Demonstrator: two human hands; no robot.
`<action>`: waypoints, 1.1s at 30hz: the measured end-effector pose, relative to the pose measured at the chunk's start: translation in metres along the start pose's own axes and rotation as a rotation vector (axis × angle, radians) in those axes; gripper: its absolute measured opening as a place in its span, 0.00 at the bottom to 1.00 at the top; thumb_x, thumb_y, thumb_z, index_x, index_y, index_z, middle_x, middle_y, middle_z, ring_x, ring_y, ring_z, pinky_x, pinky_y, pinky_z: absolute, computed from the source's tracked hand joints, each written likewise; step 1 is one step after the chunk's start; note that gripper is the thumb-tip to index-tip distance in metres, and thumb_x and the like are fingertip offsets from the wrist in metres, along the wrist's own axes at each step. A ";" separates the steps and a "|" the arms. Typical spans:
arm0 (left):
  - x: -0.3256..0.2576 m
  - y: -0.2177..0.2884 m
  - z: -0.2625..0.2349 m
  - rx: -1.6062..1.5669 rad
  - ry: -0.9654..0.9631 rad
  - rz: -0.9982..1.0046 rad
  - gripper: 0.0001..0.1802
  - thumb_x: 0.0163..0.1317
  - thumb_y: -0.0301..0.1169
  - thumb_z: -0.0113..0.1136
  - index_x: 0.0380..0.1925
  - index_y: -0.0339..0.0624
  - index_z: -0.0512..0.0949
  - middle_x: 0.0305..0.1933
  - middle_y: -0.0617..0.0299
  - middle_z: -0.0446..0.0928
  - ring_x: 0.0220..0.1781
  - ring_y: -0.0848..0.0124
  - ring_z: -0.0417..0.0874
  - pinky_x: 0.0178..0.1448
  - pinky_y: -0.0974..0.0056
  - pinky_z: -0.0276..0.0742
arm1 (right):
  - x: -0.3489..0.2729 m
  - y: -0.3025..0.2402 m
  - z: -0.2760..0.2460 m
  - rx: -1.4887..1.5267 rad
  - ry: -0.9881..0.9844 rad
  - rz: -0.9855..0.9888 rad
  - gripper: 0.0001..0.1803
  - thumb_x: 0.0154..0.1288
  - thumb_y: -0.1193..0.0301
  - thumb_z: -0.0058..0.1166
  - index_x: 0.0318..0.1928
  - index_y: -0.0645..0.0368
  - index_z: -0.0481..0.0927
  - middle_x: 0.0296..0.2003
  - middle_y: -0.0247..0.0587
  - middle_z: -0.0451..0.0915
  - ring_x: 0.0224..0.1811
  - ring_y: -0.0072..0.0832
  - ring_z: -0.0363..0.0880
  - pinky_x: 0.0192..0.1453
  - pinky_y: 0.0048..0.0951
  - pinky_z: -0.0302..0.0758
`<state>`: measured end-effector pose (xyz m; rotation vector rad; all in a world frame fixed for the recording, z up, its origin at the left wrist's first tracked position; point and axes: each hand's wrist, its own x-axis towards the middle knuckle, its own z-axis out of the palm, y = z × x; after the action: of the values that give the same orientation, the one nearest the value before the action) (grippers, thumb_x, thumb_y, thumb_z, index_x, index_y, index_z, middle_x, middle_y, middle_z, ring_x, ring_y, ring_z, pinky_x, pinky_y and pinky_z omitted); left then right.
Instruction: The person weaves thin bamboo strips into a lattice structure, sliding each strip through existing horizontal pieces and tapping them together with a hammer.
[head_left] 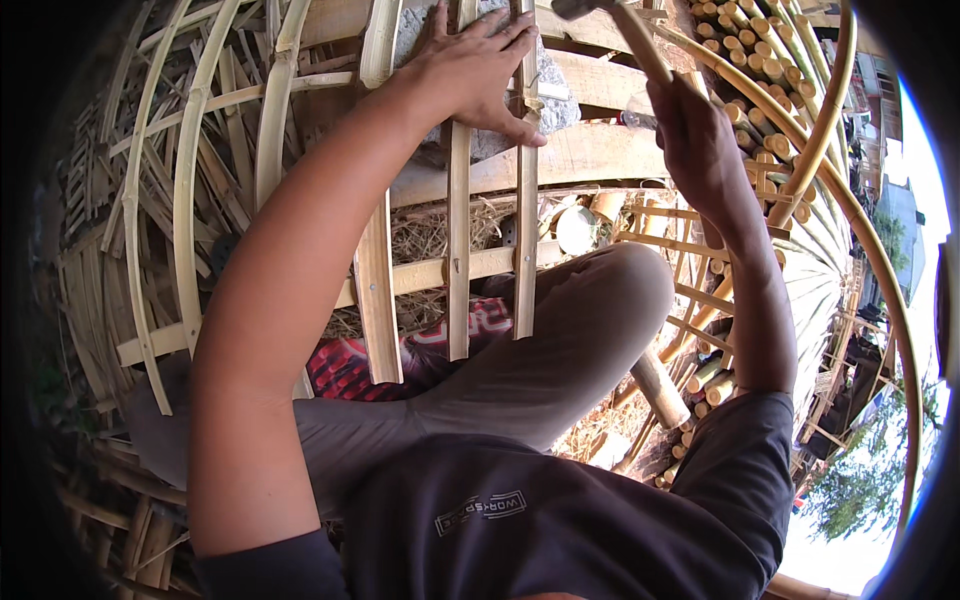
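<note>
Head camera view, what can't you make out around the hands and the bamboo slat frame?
- Head view: hammer head cut off by the top edge.
- Nail under the left hand: hidden by the fingers.
- Right hand: its grip faces away.
- Pale bamboo slat frame: lower part hidden by the knee.

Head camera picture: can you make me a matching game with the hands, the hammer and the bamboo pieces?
Things:
1. left hand
2. right hand
3. hammer
4. cut bamboo tubes

Places or states:
A. stacked in a pile at the upper right
B. pressed flat on a bamboo slat
C. raised at the top edge
D. wrapped around a wooden handle

Pairs: 1-B, 2-D, 3-C, 4-A
</note>
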<state>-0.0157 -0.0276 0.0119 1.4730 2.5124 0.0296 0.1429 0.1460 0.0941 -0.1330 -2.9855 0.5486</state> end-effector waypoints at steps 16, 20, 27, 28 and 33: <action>-0.011 -0.009 0.001 -0.084 0.091 0.032 0.73 0.46 0.80 0.54 0.77 0.36 0.41 0.83 0.53 0.40 0.84 0.57 0.41 0.82 0.35 0.30 | -0.017 -0.011 -0.008 0.370 0.280 0.241 0.18 0.81 0.61 0.41 0.36 0.61 0.70 0.16 0.32 0.70 0.14 0.19 0.65 0.18 0.30 0.61; -0.002 0.000 -0.015 -0.014 -0.081 0.005 0.73 0.45 0.79 0.55 0.77 0.36 0.41 0.83 0.52 0.40 0.84 0.56 0.41 0.81 0.35 0.31 | -0.037 0.006 0.041 0.097 0.143 0.169 0.13 0.79 0.68 0.44 0.38 0.66 0.70 0.16 0.47 0.70 0.13 0.33 0.68 0.20 0.37 0.64; 0.003 -0.009 0.020 -0.080 0.191 0.017 0.75 0.43 0.81 0.54 0.76 0.35 0.42 0.83 0.51 0.39 0.83 0.55 0.42 0.81 0.33 0.31 | -0.035 -0.021 0.039 0.446 0.497 0.307 0.14 0.80 0.64 0.42 0.38 0.61 0.67 0.15 0.34 0.68 0.12 0.23 0.66 0.17 0.30 0.61; 0.006 -0.010 0.019 -0.053 0.165 0.044 0.76 0.42 0.83 0.52 0.76 0.35 0.42 0.83 0.50 0.40 0.83 0.55 0.41 0.80 0.32 0.31 | -0.040 -0.011 0.052 0.242 0.296 0.220 0.13 0.79 0.66 0.43 0.37 0.61 0.67 0.15 0.41 0.70 0.13 0.34 0.69 0.18 0.36 0.63; -0.001 -0.003 0.013 0.028 0.104 0.048 0.76 0.43 0.83 0.50 0.76 0.34 0.42 0.83 0.50 0.39 0.83 0.54 0.41 0.80 0.32 0.31 | -0.065 -0.008 0.069 0.184 0.236 0.393 0.11 0.78 0.68 0.44 0.38 0.63 0.67 0.15 0.44 0.71 0.14 0.34 0.73 0.19 0.37 0.66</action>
<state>-0.0156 -0.0311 -0.0008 1.5817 2.5681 0.0811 0.1989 0.1081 0.0272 -0.7237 -2.6696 0.7810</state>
